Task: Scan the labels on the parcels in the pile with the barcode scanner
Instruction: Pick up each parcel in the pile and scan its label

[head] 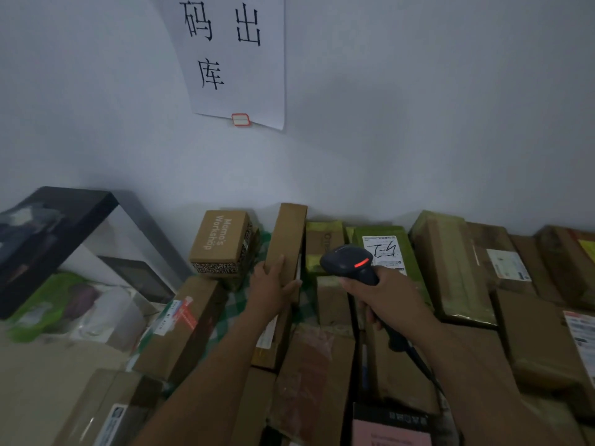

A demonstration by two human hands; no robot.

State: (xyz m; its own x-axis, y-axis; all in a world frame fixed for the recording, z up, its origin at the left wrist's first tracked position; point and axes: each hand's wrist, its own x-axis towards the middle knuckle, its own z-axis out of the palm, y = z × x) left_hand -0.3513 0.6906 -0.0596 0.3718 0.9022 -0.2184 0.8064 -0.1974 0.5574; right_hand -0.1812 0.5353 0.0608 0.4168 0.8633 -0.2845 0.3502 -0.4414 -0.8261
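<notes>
Step in hand looks like the scan of one slim box (287,233): it stands up on its edge at the back of the pile (450,268), near the wall and apart from the flat-lying parcels around it. The left hand (272,284) holds it upright, fingers wrapped on the near-left face and thumb hooked round the near edge. The scanner (347,260) sits just right of the box, nose turned toward its right-hand face, with a red light lit on the head. The right hand (389,300) is closed tight round the handle; I can't see the trigger finger, so can't tell if it's pressed. The cable (418,358) trails down along the right forearm. That right-hand face is nearly edge-on to the camera. A thin white strip shows there, possibly a label, but it's unreadable. Next move, my guess: square the nose to that face, keep the box steady and fire, then lay it down and pick another. Behind the scanner lies a green-taped parcel with a handwritten white label (383,251), an easy next target. Further left are a printed brown carton (222,243) and a green checked cloth (238,304) under the boxes, with a paper sign (238,59) on the wall above.
</notes>
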